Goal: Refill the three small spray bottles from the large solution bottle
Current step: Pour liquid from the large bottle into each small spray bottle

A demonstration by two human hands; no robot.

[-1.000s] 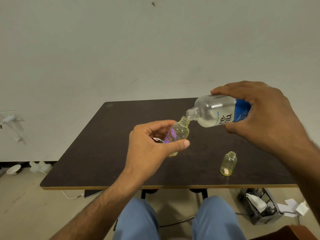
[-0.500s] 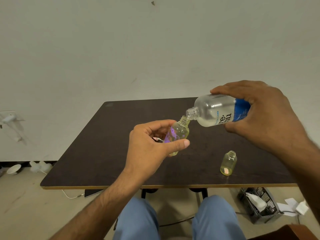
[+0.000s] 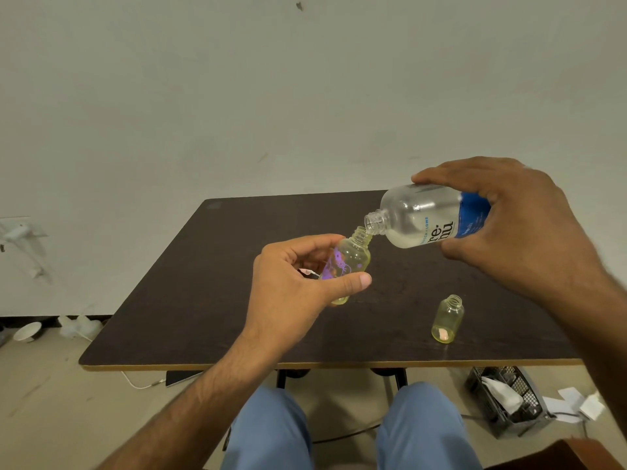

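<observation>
My left hand (image 3: 291,286) grips a small yellowish spray bottle (image 3: 349,262) with a purple print, uncapped and tilted, above the dark table (image 3: 190,300). My right hand (image 3: 519,232) holds the large clear solution bottle (image 3: 420,215) with a blue label, tipped almost flat. Its open mouth sits right over the small bottle's neck. A second small yellowish bottle (image 3: 448,318) stands upright and uncapped on the table near the front right edge. A small white piece (image 3: 309,272) shows behind my left fingers. A third small bottle is not visible.
A plain wall stands behind the table. On the floor, a dark crate with paper (image 3: 505,401) sits at the right, loose paper beside it, and a white cable (image 3: 139,385) lies under the front left edge. My knees are below the table front.
Almost nothing differs; both hands keep their hold and the large bottle stays tipped over the small bottle's neck.
</observation>
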